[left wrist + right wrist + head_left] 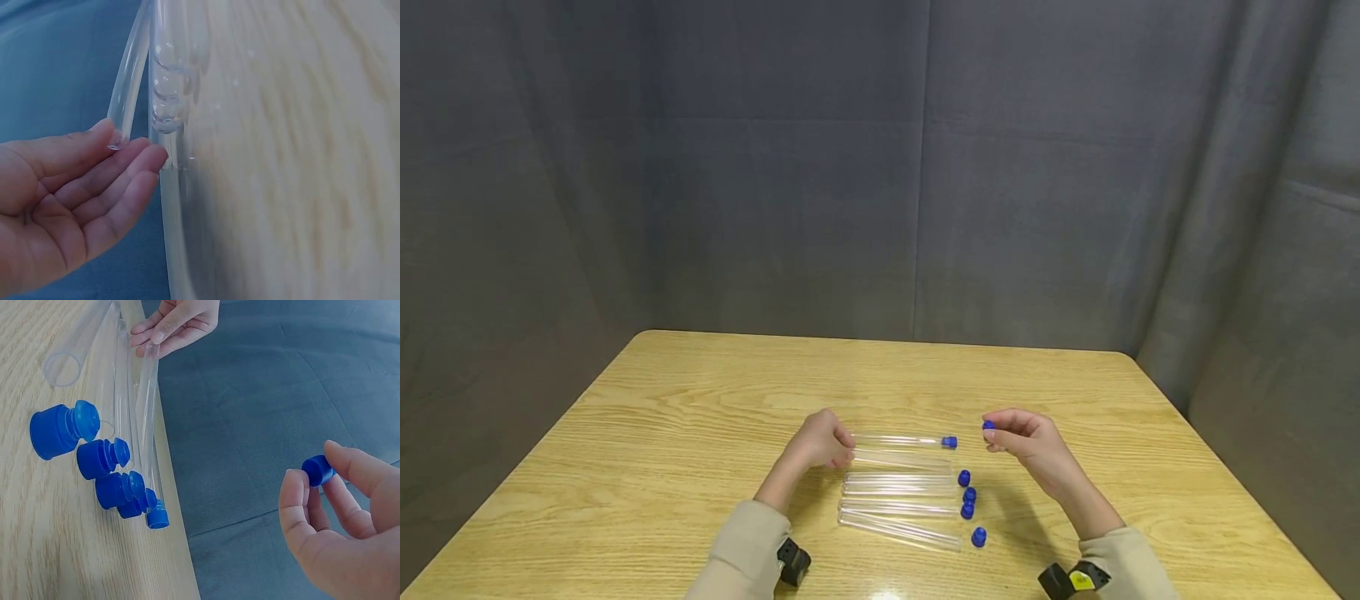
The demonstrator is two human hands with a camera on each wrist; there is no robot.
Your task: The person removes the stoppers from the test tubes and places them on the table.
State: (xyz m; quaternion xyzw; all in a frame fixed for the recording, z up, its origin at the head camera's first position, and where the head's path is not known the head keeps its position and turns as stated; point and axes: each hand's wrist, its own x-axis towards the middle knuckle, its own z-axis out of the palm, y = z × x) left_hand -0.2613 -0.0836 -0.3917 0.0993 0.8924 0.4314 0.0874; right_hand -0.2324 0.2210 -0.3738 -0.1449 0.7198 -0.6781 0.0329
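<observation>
My left hand (822, 439) pinches the rounded end of a clear test tube (906, 460) between thumb and fingers. In the left wrist view that held tube slants away from the others, its tip at the thumb. My right hand (1033, 448) holds a small blue stopper (319, 470) in its fingertips, raised above the table and apart from the tube. Beyond the held tube lies a test tube with a blue stopper (950, 442) in its end. Several uncapped test tubes (898, 484) lie side by side nearer me.
Several loose blue stoppers (964, 478) sit on the wooden table (700, 417) by the tubes' open ends, the nearest stopper (979, 537) a little apart. Grey curtains (790, 208) hang behind the table and at both sides.
</observation>
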